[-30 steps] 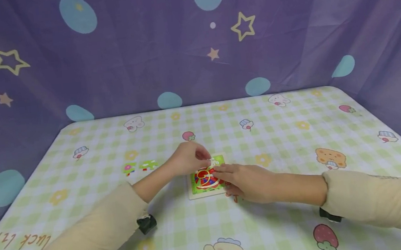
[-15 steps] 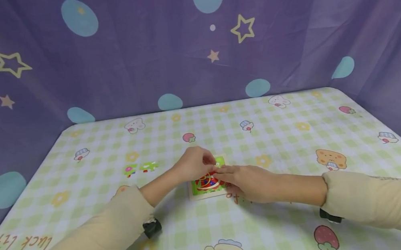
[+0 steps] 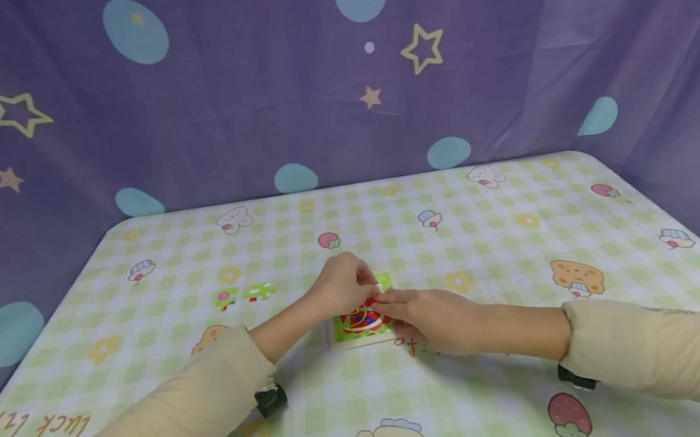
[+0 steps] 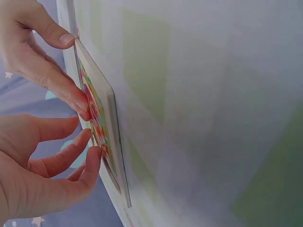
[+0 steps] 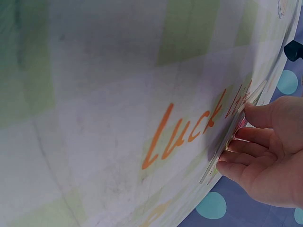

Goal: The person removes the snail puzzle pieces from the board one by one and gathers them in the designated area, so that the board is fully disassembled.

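Note:
A small jigsaw puzzle board (image 3: 363, 330) with a pale frame and a red and green picture lies flat mid-table. My left hand (image 3: 342, 282) reaches over its far left part, fingers bent and fingertips down at the picture. In the left wrist view no piece shows between the left hand's (image 4: 45, 165) spread fingertips; their contact is partly hidden. My right hand (image 3: 432, 316) steadies the board from the right, its fairly straight fingers resting on the picture. The right thumb (image 4: 65, 40) touches the frame's edge. In the right wrist view the right hand (image 5: 265, 151) hides much of the board.
Two loose green puzzle pieces lie left of the board, one with a pink flower (image 3: 227, 298), the other piece (image 3: 260, 292) with white spots. A checked tablecloth (image 3: 500, 401) covers the table. A purple curtain (image 3: 288, 98) hangs behind it.
My left hand has moved slightly right and nearer over the board, its fingertips coming down by the right fingers. The right hand has stayed put. The two loose pieces have not moved.

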Motion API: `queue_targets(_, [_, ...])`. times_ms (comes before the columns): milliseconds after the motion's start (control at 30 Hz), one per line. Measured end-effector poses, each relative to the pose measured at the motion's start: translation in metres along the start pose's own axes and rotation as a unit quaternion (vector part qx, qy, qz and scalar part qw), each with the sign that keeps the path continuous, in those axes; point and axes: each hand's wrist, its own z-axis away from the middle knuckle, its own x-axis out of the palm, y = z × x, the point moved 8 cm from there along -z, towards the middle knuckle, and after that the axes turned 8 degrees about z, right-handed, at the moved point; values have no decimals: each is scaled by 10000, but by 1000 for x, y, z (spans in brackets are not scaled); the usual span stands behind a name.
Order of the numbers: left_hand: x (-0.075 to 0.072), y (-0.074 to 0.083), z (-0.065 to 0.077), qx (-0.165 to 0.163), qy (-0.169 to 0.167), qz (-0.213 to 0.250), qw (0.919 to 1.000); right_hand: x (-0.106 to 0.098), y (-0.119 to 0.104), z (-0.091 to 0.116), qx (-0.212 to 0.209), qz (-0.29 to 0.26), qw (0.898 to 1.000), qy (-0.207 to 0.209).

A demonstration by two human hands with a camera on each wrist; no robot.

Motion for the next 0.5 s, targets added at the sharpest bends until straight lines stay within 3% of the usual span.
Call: queue_targets(500, [-3, 4, -4, 324, 106, 121, 9993, 1, 1, 0, 57, -26, 10000, -70])
